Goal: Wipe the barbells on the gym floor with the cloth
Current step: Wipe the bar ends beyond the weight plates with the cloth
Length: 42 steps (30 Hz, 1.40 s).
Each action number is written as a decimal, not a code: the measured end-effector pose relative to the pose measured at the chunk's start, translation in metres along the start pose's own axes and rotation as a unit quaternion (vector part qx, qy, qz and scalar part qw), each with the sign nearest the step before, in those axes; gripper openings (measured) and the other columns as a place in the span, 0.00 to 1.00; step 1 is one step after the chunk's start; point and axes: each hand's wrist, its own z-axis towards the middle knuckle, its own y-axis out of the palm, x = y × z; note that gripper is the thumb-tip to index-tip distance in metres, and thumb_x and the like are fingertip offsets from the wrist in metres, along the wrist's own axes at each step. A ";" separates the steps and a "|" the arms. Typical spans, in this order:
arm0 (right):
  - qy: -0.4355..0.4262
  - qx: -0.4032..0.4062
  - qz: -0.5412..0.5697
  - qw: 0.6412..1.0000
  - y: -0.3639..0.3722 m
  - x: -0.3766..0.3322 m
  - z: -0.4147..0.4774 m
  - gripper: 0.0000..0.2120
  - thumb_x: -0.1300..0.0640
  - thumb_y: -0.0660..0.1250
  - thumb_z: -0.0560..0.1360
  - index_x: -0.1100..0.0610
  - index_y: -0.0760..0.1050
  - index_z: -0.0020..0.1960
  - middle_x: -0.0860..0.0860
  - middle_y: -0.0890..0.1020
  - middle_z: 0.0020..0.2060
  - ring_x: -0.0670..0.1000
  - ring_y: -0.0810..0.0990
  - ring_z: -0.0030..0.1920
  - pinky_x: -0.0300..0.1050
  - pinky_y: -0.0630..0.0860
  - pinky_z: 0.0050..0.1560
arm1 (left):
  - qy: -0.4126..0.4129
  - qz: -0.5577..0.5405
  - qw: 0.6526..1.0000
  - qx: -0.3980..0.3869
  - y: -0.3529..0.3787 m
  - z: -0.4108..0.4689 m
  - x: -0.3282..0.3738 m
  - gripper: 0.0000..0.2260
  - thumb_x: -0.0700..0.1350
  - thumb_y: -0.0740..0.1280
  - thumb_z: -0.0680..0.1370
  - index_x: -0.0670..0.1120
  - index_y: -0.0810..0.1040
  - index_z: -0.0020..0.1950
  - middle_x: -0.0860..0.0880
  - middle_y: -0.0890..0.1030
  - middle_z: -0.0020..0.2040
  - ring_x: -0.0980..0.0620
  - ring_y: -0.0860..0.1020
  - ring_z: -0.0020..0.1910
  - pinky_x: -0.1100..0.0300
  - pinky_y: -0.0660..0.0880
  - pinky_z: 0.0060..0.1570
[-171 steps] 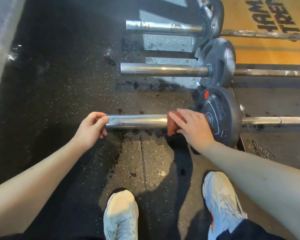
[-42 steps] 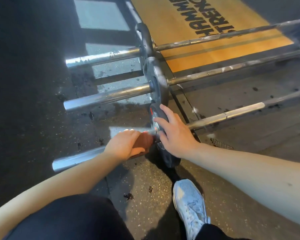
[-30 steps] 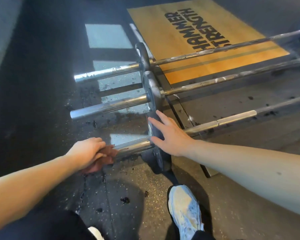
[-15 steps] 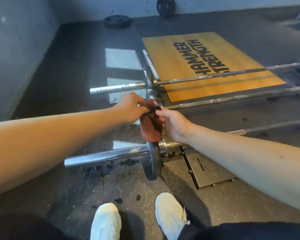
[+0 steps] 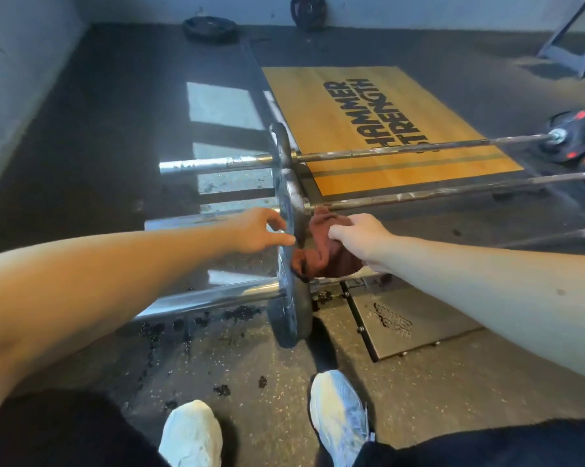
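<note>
Three barbells lie side by side on the gym floor. The nearest barbell's chrome sleeve (image 5: 213,296) points left and its dark plate (image 5: 289,308) stands edge-on. The middle barbell (image 5: 436,193) and the far barbell (image 5: 402,150) run off to the right. My right hand (image 5: 360,235) grips a reddish-brown cloth (image 5: 328,247) just right of the plates, above the nearest bar. My left hand (image 5: 260,230) reaches to the plates' left side with its fingers spread against the middle plate (image 5: 292,203); it holds nothing.
A wooden lifting platform (image 5: 378,126) with black lettering lies beyond the bars. A steel floor plate (image 5: 405,321) sits at near right. Loose weight plates (image 5: 208,26) lie by the back wall. My two white shoes (image 5: 343,412) stand on the speckled rubber floor.
The cloth has passed from both hands into my right hand alone and moved down to the right of the plates. My left hand has let go and spread against the plate.
</note>
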 end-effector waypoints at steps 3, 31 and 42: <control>-0.015 0.040 -0.124 0.991 0.005 0.009 0.014 0.13 0.61 0.65 0.77 0.55 0.75 0.62 0.53 0.80 0.54 0.56 0.79 0.51 0.47 0.75 0.45 | 0.008 0.162 0.985 -0.066 0.005 0.001 -0.049 0.27 0.60 0.72 0.77 0.46 0.75 0.70 0.47 0.77 0.65 0.47 0.77 0.60 0.53 0.75 0.62; -0.103 -0.137 -0.286 0.943 0.083 0.040 0.036 0.48 0.45 0.71 0.77 0.34 0.38 0.80 0.47 0.80 0.55 0.50 0.82 0.42 0.48 0.84 0.42 | 0.066 0.231 0.964 -0.118 0.086 -0.004 -0.197 0.27 0.49 0.72 0.75 0.59 0.59 0.67 0.55 0.70 0.59 0.54 0.76 0.43 0.59 0.73 0.40; -0.084 -0.096 -0.192 0.973 0.111 0.019 0.043 0.46 0.53 0.76 0.73 0.39 0.54 0.82 0.47 0.74 0.71 0.51 0.84 0.51 0.46 0.84 0.50 | 0.071 0.234 0.963 -0.115 0.075 0.005 -0.195 0.27 0.48 0.73 0.73 0.58 0.60 0.64 0.58 0.69 0.54 0.56 0.72 0.35 0.65 0.67 0.34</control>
